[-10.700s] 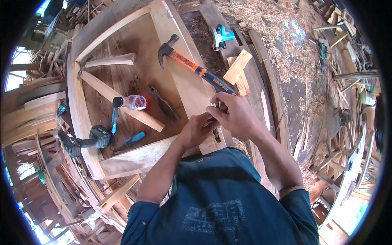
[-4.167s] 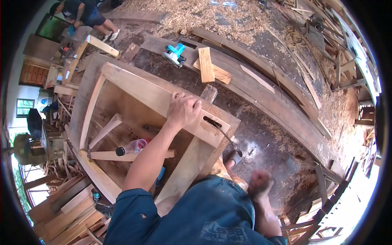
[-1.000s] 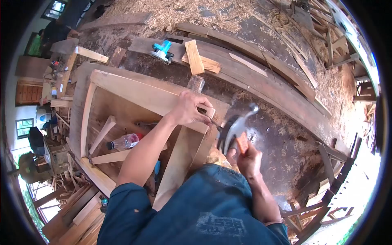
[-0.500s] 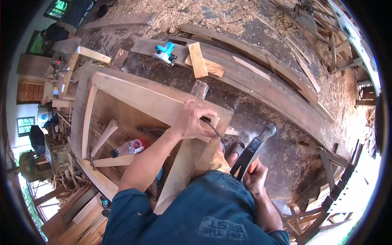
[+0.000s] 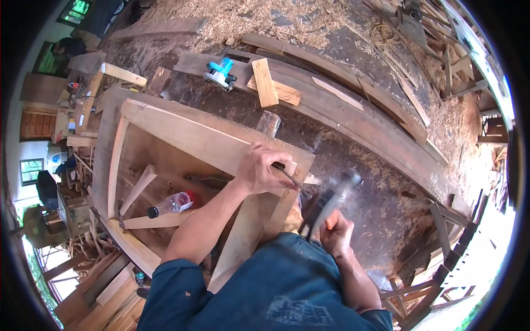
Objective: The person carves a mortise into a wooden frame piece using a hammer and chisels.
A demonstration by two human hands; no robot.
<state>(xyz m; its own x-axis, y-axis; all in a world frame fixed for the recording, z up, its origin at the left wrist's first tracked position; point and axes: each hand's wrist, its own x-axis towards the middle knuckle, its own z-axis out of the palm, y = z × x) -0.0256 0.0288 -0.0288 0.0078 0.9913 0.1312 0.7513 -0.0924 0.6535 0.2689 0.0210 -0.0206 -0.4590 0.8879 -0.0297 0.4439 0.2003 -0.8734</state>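
My left hand [image 5: 260,170] is closed round a thin dark rod-like tool [image 5: 287,175], whose tip points toward the corner of a pale wooden frame [image 5: 187,132]. To the right, my right hand [image 5: 337,234] grips the orange handle of a hammer [image 5: 327,204]. The hammer is blurred, its head a short way right of the frame corner. A clear bottle [image 5: 175,203] with a black cap and a red part lies inside the frame, beside a wooden crosspiece [image 5: 157,220].
A blue power saw [image 5: 222,71] rests on long planks [image 5: 331,110] beyond the frame. Short boards [image 5: 265,83] lie crossed there. Wood shavings [image 5: 287,22] cover much of the floor. A person [image 5: 69,47] is at the far upper left.
The hammer and my right hand have shifted slightly left and toward the frame corner, and the hammer is now blurred. My left hand keeps its hold on the thin tool.
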